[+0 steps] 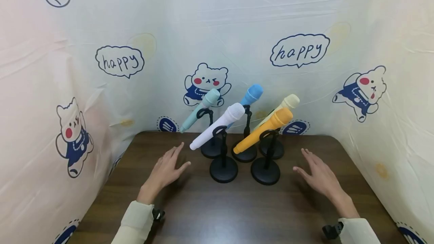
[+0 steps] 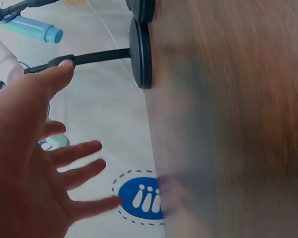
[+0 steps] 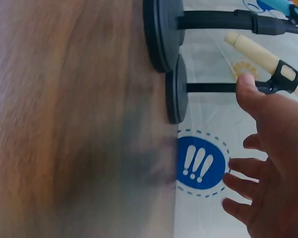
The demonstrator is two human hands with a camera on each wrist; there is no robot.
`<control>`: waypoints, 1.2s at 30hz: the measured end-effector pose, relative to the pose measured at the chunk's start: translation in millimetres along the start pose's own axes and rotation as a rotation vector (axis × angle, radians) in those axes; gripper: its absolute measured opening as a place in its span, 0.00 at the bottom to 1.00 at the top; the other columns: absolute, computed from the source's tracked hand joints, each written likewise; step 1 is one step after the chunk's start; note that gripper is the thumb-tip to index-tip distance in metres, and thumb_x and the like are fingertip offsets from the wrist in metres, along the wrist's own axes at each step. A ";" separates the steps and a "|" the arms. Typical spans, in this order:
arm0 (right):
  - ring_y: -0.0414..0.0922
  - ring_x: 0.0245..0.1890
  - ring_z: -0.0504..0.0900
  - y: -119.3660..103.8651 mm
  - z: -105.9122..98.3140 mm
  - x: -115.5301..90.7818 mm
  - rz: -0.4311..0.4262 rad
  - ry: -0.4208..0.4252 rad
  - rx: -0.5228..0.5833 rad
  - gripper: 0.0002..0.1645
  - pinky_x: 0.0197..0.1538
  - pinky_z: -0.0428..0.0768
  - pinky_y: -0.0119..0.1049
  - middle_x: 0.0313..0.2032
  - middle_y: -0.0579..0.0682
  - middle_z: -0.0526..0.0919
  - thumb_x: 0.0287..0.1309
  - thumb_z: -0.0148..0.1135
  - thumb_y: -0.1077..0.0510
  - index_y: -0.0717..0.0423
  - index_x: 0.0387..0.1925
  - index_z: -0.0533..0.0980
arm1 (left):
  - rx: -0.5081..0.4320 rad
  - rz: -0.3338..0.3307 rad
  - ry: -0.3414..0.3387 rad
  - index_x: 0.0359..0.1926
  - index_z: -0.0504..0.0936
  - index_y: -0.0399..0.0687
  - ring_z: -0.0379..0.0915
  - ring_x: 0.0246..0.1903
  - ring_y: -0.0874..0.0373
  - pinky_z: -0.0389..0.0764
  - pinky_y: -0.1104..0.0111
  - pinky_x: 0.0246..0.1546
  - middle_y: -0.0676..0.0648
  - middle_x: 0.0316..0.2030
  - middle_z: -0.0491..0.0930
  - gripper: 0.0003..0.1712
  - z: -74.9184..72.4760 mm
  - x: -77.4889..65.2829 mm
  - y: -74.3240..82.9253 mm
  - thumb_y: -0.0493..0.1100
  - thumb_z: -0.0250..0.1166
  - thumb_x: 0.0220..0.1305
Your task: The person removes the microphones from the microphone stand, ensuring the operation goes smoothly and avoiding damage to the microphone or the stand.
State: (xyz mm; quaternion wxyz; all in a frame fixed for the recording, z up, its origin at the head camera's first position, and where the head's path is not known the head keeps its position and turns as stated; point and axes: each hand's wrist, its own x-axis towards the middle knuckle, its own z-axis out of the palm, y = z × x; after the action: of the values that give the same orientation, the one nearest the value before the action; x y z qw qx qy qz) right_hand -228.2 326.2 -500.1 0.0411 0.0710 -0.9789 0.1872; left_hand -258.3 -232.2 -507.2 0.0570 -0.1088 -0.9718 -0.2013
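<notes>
Several toy microphones rest slanted in black round-based stands, grouped at the table's far middle. In front are a white microphone [image 1: 218,126] and an orange microphone [image 1: 262,130]; behind them stand a teal microphone [image 1: 200,110], a blue microphone [image 1: 251,94] and a pale yellow microphone [image 1: 288,102]. My left hand [image 1: 166,168], fingers spread and straight, hovers left of the white microphone's stand [image 1: 223,168] and holds nothing. To the right of the orange microphone's stand [image 1: 266,170], my right hand [image 1: 318,172] is likewise spread with nothing in it.
The brown wooden table [image 1: 217,214] has a far edge close behind the stands. A pale printed cloth [image 1: 237,25] with bears and "happy" bubbles hangs behind and at both sides. Each wrist wears a small black device below a light sleeve [image 1: 135,219].
</notes>
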 end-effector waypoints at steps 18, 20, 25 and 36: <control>0.51 0.41 0.89 -44.3 -10.5 5.1 -0.103 0.171 0.076 0.23 0.43 0.88 0.54 0.48 0.57 0.89 0.76 0.65 0.51 0.59 0.64 0.79 | -0.129 0.274 0.329 0.43 0.87 0.46 0.73 0.25 0.64 0.77 0.73 0.26 0.52 0.32 0.86 0.03 -10.0 -6.7 58.5 0.40 0.71 0.72; 0.47 0.38 0.88 -48.7 -11.4 7.3 -0.116 0.180 0.087 0.20 0.40 0.87 0.50 0.45 0.54 0.89 0.75 0.65 0.52 0.58 0.61 0.80 | -0.144 0.292 0.335 0.44 0.87 0.47 0.72 0.24 0.64 0.76 0.74 0.25 0.52 0.32 0.86 0.03 -11.2 -5.3 63.9 0.40 0.71 0.72; 0.43 0.34 0.84 -57.3 -14.0 11.1 -0.119 0.194 0.103 0.16 0.36 0.83 0.40 0.42 0.51 0.89 0.75 0.65 0.51 0.55 0.56 0.82 | -0.181 0.320 0.344 0.44 0.87 0.47 0.73 0.25 0.64 0.76 0.74 0.25 0.51 0.32 0.86 0.03 -14.1 -1.9 78.3 0.39 0.71 0.72; 0.41 0.31 0.82 -69.3 -14.1 12.1 -0.160 0.271 0.150 0.04 0.36 0.83 0.37 0.34 0.47 0.89 0.71 0.69 0.57 0.53 0.43 0.85 | -0.277 0.410 0.368 0.43 0.88 0.46 0.78 0.29 0.64 0.84 0.73 0.32 0.51 0.33 0.87 0.02 -9.6 5.6 113.8 0.38 0.70 0.72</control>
State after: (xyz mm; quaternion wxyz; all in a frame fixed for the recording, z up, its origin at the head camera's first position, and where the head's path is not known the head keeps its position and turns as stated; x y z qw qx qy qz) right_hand -228.6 266.2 -460.8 0.1818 0.1256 -0.9390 0.2636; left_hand -236.4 -133.1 -454.4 0.2560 -0.2712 -0.8662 -0.3325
